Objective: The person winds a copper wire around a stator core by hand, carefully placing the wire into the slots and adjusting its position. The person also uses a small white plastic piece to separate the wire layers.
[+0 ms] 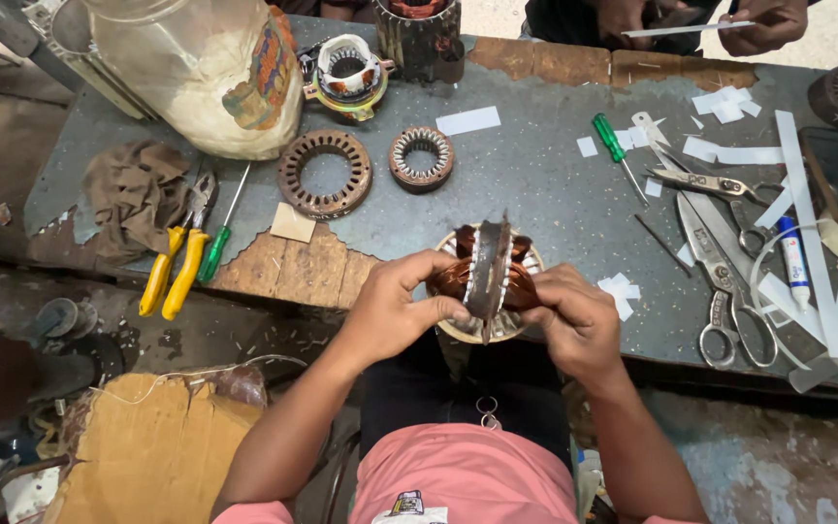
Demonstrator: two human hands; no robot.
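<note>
One view only: head cam, worn by the person, looking steeply down and fwd over their own lap. Close range: both forearms enter from the bottom edge, and the left hand (pixel 395 311) and right hand (pixel 574 320) sit at frame centre. The worn grey-painted wooden surface (pixel 535 184) fills the upper half, its near edge crossing mid-frame. Another person's hands (pixel 749 24) clip the top right edge. Floor shows lower left and lower right.
</note>
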